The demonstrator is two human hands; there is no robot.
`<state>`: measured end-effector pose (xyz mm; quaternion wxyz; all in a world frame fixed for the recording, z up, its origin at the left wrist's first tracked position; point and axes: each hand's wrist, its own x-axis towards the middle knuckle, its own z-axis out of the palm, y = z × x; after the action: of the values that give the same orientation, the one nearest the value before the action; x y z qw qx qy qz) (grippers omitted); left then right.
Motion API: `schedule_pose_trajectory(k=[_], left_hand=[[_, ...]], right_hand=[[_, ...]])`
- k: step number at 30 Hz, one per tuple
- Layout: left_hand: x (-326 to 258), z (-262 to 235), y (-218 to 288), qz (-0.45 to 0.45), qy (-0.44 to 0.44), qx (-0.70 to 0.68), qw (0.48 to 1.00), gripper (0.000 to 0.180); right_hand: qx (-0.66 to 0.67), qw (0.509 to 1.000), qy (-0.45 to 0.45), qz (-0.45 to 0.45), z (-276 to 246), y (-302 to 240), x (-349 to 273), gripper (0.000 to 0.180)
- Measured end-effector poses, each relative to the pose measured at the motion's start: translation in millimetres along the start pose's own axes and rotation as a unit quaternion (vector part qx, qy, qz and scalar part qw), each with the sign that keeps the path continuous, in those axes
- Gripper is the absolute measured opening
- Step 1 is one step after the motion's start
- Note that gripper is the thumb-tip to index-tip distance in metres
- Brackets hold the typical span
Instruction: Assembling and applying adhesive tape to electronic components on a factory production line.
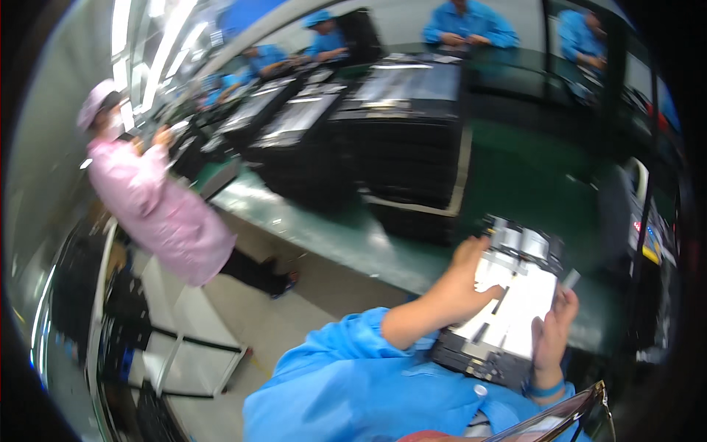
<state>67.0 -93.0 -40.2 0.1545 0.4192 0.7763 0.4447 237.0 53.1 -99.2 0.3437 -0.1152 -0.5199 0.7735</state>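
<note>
**Both hands holding a flat panel assembly at the bench edge**

The person is holding a flat panel assembly [508, 302] in front of the chest, at the near edge of the green bench [324, 232]. The assembly is showing a white face with a black frame and grey metal parts at its far end.

The left hand [464, 283] is resting on the left side of the assembly, fingers curled over the white face and closed on it. The right hand [552, 331] is gripping the right edge, fingers pointing upward along the frame. A blue band is sitting on the right wrist. Both sleeves are blue.

Stacks of black trays [398, 147] are standing on the bench beyond the assembly, well apart from it. A person in a pink coat [162, 210] is standing to the left, beside the bench. Other people in blue coats [468, 22] are sitting at the far side.
</note>
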Motion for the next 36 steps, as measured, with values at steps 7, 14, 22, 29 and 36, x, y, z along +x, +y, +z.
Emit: schedule_pose_trajectory(k=[7, 14, 22, 29, 36], left_hand=[[28, -7, 44, 0.205, -0.062, 0.172, 0.962, 0.054], [78, 26, 53, 0.284, -0.149, 0.285, 0.903, 0.061], [79, 17, 46, 0.274, -0.139, 0.247, 0.919, 0.045], [83, 6, 44, 0.256, -0.163, 0.242, 0.922, 0.035], [82, 2, 37, 0.273, -0.143, 0.266, 0.914, 0.036]], right_hand=[[-0.010, 1.000, -0.004, 0.000, 11, 10, 1, 0.060], [0.031, 0.999, 0.026, 0.013, 19, -2, 0, 0.058], [-0.002, 0.997, 0.048, 0.060, 0, -26, 20, 0.057], [-0.164, 0.986, 0.031, 0.026, -8, -31, 89, 0.050], [-0.288, 0.950, -0.066, 0.105, 3, -39, 121, 0.050]])
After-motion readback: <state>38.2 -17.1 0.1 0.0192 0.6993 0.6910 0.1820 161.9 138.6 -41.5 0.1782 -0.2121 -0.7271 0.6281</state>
